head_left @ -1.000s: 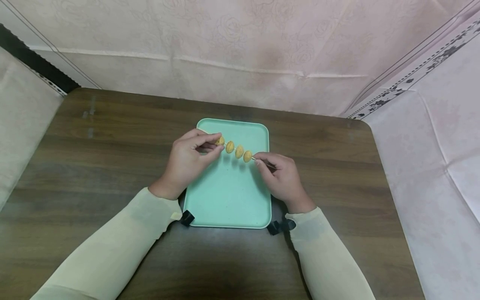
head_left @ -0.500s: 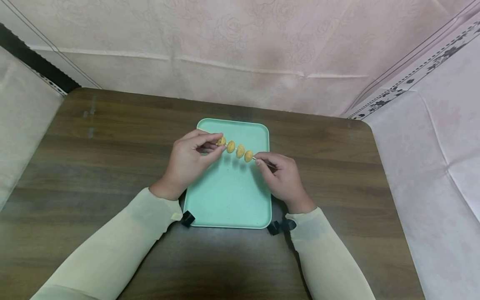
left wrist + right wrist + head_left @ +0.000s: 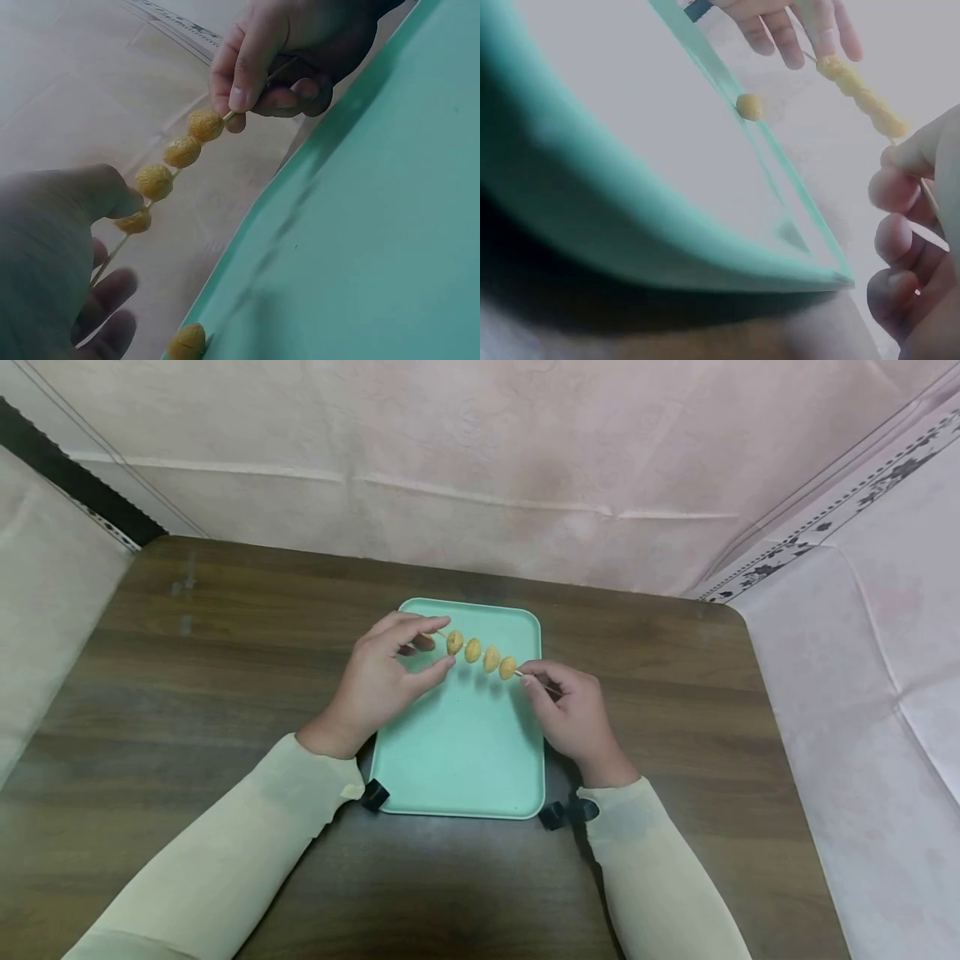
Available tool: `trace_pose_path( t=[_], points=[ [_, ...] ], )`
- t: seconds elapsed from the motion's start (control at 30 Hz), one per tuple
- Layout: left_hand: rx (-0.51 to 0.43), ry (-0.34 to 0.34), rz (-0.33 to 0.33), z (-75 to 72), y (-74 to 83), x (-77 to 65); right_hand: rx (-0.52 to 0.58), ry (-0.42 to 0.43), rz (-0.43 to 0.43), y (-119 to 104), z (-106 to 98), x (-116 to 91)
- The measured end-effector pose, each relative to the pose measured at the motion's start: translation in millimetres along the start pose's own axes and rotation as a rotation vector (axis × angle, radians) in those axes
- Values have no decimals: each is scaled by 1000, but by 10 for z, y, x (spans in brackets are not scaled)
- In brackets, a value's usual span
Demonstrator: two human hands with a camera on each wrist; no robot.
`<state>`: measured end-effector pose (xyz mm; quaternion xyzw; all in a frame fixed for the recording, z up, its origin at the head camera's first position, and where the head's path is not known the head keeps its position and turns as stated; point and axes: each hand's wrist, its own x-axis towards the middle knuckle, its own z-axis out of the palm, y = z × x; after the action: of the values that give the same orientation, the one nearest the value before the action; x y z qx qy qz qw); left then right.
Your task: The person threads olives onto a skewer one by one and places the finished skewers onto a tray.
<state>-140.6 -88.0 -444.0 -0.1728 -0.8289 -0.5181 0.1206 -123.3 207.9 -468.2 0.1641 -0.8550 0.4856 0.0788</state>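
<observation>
A thin wooden skewer [image 3: 111, 259] carries several yellow, wrinkled, ball-like pieces [image 3: 472, 650], spaced along it above the mint-green tray [image 3: 457, 752]. My right hand [image 3: 573, 710] pinches the skewer's right end between thumb and forefinger, the other fingers curled. At the other end, my left hand [image 3: 384, 668] has thumb and forefinger spread on either side of the leftmost piece; in the left wrist view its thumb lies over or close beside that piece [image 3: 135, 220]. Whether they touch, I cannot tell. One loose yellow ball [image 3: 750, 106] lies at the tray's edge, hidden in the head view.
The tray lies on a dark brown wooden table [image 3: 225, 693]. Pale patterned cloth [image 3: 450, 468] hangs behind the table, with more cloth at both sides. Black straps with small black blocks [image 3: 375, 795] are at both wrists.
My left thumb and forefinger have spread apart from their pinch on the leftmost piece. The skewer and my right hand have shifted slightly right; the head view has shifted slightly too.
</observation>
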Motion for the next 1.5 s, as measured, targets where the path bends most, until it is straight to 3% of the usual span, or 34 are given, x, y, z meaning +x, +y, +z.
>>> trace_pose_path(
  t=[0.17,0.3,0.37,0.47,0.63,0.83,1.0,1.17,1.37,1.5],
  points=[
    [108,-44,-144,-106,3,69,-39,7,54,-12,-83,29],
    [236,-130,-269,-173,-51,164,-56,16,105,-10,-165,45],
    [311,-190,-285,-194,-93,214,-67,14,126,-12,-199,54],
    [420,-294,-249,-226,-153,288,-75,3,145,-26,-238,74],
    [562,-466,-109,-270,-217,408,-80,-22,178,-61,-283,99],
    [629,-566,7,-279,-271,468,-99,-54,207,-95,-300,134],
    [633,-562,30,-258,-286,464,-98,-68,198,-135,-311,149],
    [581,-515,-5,-266,-282,446,-82,-74,208,-147,-316,158],
    [357,-356,-147,-279,-315,409,-60,-60,233,-141,-347,147],
    [159,-225,-305,-286,-279,397,-52,-53,230,-141,-367,139]
  ],
)
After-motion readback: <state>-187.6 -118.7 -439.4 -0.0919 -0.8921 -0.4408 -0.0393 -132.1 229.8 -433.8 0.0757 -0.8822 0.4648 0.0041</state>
